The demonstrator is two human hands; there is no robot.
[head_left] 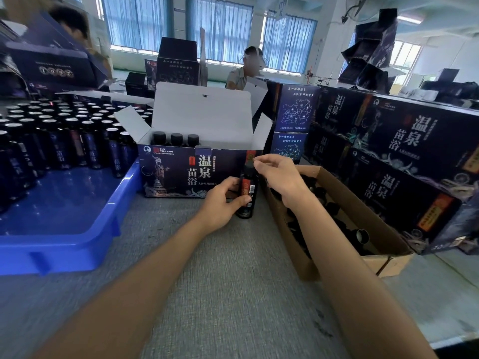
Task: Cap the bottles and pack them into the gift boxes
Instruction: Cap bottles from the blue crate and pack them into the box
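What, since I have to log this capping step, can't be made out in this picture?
Head view only:
- Top of the bottle: fingers of the right hand cover it, so cap on or off is unclear; the left hand grips the body.
- Inside of the gift box: its front wall hides all but three capped tops.
- Contents of the cardboard box: dark, crossed by the right forearm.
- The blue tray: cut off by the left edge.

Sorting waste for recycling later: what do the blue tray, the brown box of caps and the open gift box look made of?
Blue tray: moulded plastic, smooth, slightly glossy, rounded rim.
Brown box: likely corrugated cardboard, matt, raw brown edges.
Open gift box: thin printed paperboard, dark outside, plain white inside its flaps.
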